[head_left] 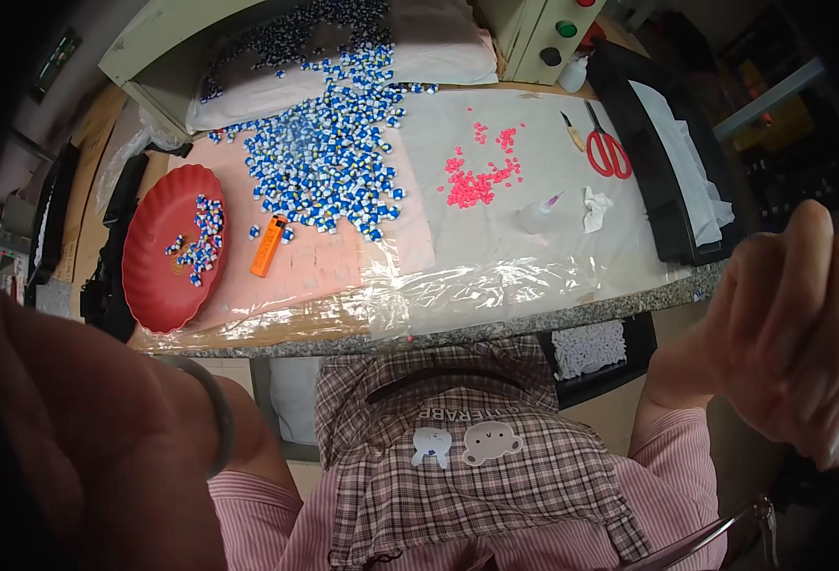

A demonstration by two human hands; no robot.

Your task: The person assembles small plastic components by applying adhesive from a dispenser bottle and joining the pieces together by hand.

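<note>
Both my hands are raised close to the camera, off the table. My left hand (87,438) looms dark at the lower left, a band round its wrist; its fingers are hidden. At the right edge my right hand (786,328) has its fingers bent and pressed together, and whatever they may hold is out of sight. On the table lies a wide spread of small blue-and-white pieces (320,162). More of them sit in a red fluted dish (148,262). An orange lighter (267,249) lies beside the spread. Small pink pieces (477,186) form a loose group on the right.
Red-handled scissors (609,157), a small thin-bladed tool (573,135), a needle-tipped bottle (537,217) and crumpled tissue (595,209) lie right. A black tray (672,224) with white paper borders them. Behind stands a machine housing (538,48) with buttons. A granite edge (524,317) runs in front.
</note>
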